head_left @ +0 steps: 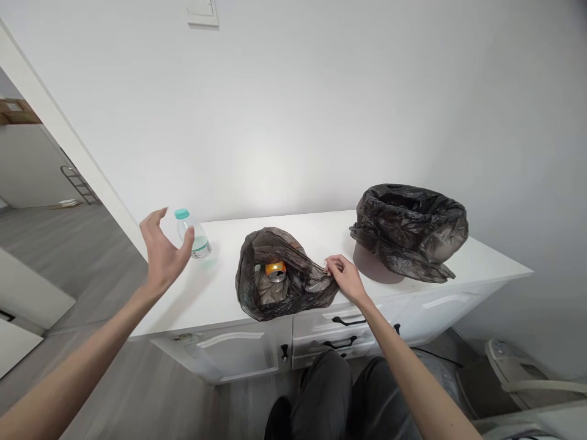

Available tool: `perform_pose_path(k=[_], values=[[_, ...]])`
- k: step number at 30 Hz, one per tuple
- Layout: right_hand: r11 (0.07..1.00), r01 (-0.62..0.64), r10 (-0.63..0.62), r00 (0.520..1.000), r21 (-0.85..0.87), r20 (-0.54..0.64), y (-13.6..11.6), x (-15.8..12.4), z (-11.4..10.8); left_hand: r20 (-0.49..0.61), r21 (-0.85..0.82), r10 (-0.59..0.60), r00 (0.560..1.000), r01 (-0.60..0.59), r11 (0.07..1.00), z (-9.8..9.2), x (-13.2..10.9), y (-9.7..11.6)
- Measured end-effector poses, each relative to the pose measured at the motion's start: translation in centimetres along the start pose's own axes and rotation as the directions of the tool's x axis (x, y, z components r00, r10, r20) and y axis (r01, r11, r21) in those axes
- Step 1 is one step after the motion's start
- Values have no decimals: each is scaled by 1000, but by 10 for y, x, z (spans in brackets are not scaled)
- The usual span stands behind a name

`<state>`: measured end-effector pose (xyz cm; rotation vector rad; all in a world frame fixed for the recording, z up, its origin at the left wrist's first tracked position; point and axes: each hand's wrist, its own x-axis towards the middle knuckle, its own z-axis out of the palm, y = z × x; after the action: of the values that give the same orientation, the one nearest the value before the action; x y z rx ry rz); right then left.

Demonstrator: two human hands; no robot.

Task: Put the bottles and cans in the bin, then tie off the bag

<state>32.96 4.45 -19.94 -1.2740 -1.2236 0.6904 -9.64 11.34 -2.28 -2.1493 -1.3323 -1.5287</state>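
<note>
My left hand is open, thumb and fingers spread in front of a clear plastic bottle with a teal cap, which stands at the left of the white cabinet top. Whether the hand touches the bottle I cannot tell. My right hand pinches the right edge of a thin black plastic bag and pulls it outward. The bag's mouth is open toward me. Inside lies an orange drink can; other contents are hard to make out.
A bin lined with a black bag stands on the cabinet's right side. Drawers with black handles face me below. A wall switch is above, and a grey container sits on the floor at right.
</note>
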Motion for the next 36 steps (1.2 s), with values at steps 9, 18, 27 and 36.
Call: perform_pose_path(k=[9,18,27,36], values=[[1000,1,-1,1000,-11,-7,2,1,0,564,-343,648,512,-569,747,13,-68,124],[1000,6,-6,1000,-18,-4,4,0,-1,761,110,352,545,-643,758,18,-85,60],[998,-1,-1,1000,-55,-25,3,-1,-2,870,297,72,488,-635,713,1,-73,41],[998,0,-2,999,-62,-33,2,-1,-2,875,151,198,442,-638,755,13,-60,45]])
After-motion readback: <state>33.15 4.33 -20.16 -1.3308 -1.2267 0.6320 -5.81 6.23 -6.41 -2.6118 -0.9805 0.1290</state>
